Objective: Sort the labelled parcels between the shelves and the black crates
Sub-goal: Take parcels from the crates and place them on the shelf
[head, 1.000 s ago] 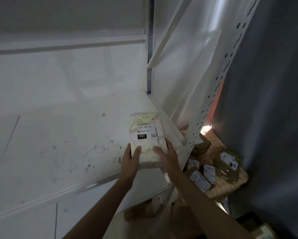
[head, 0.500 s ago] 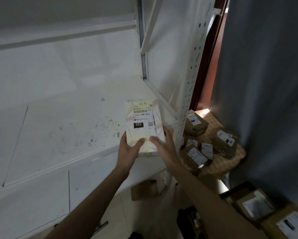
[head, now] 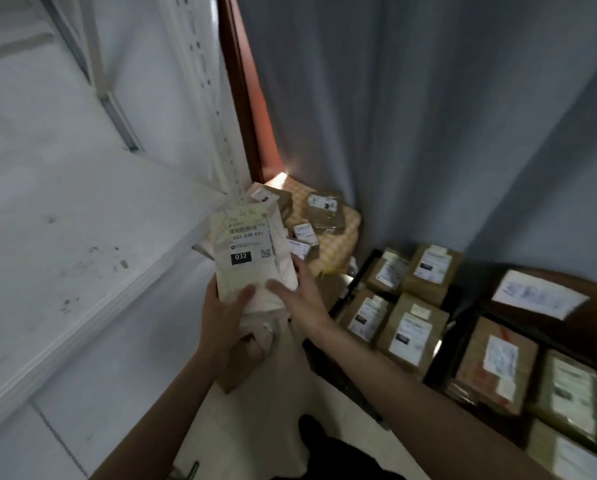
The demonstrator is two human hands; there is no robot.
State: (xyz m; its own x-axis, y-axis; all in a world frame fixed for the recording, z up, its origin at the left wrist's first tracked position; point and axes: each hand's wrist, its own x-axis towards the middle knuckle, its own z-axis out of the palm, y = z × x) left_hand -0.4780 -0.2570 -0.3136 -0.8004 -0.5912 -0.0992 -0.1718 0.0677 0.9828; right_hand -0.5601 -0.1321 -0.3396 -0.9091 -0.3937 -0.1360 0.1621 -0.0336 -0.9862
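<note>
A cream padded parcel (head: 252, 258) with a white label reading 032 is held in the air just off the right end of the white shelf (head: 82, 237). My left hand (head: 224, 313) grips its lower left corner with the thumb on its face. My right hand (head: 300, 299) holds its lower right edge, thumb on the front. Black crates (head: 463, 327) at the lower right hold several brown labelled boxes (head: 411, 330).
A perforated white shelf upright (head: 214, 109) stands beside a red-brown door frame (head: 245, 98). Grey curtain (head: 428, 116) hangs behind. Several brown parcels (head: 324, 211) lie on a checked cloth. A cardboard box (head: 241, 362) sits on the floor under my hands.
Both hands have drawn the parcel off the shelf surface and out past its right end. The view has swung right and down, bringing the crates into sight.
</note>
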